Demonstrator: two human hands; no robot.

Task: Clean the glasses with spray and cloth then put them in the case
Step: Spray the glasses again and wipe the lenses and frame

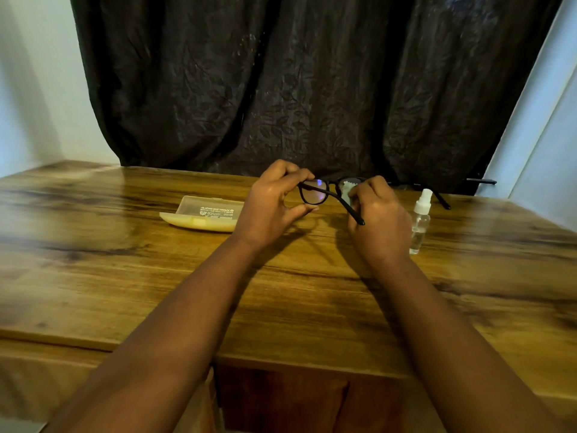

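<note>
Black-framed glasses [315, 192] are held up above the wooden table [125, 276], temples unfolded. My left hand [271, 204] pinches the left lens rim between thumb and fingers. My right hand [377, 220] grips a pale cloth [347, 189] and presses it against the right lens, which is mostly hidden behind cloth and fingers. An open pale yellow glasses case [203, 215] lies on the table to the left of my hands. A small clear spray bottle [421, 221] with a white cap stands just right of my right hand.
A dark patterned curtain [312, 89] hangs behind the table's far edge. A black bar [480, 181] sticks out near the curtain at the far right. The table's near edge [281, 357] runs below my forearms.
</note>
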